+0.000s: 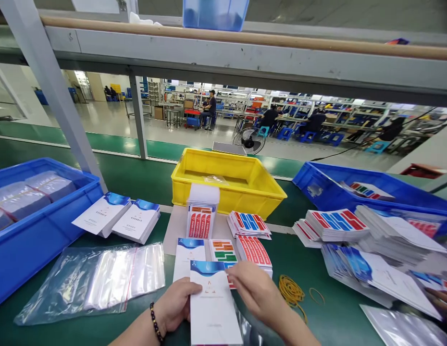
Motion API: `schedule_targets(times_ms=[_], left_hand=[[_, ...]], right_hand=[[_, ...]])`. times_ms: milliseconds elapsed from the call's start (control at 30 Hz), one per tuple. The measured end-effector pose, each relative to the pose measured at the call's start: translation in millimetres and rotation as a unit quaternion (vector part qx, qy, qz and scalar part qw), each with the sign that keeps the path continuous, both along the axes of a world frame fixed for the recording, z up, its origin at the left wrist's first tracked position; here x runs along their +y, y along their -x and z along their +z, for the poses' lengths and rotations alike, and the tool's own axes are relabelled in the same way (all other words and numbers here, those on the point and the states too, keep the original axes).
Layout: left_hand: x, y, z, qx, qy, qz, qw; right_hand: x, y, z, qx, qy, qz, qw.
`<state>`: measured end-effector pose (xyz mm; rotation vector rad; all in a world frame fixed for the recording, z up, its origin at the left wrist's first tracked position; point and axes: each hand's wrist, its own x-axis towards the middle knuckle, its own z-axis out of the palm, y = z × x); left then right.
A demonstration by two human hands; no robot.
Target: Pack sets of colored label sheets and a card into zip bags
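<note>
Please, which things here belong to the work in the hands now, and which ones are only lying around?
In the work: white booklet, held by the left hand, right hand at its edge; colour sticker sheets just behind it.
Lying around: clear zip bags, rubber bands, yellow bin, blue crate, fan.

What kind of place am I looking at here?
Probably a factory packing line. The left hand holds a white booklet over a green bench with a yellow crate, stacks of printed cards and clear zip bags; other workers sit at benches beyond.
</note>
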<state>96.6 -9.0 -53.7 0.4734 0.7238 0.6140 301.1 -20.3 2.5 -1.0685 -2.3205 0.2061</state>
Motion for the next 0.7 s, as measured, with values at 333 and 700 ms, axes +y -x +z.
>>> schedule_targets(times_ms=[333, 700], left_hand=[[-3, 9, 10.7, -0.021, -0.074, -0.145, 0.986], [1, -1, 17.7, -0.004, 0.043, -0.033, 0.999]], right_hand=[[17, -7, -39.5, -0.294, 0.126, -0.082, 0.944], [18, -22, -15.1, 0.092, -0.159, -0.2, 0.962]])
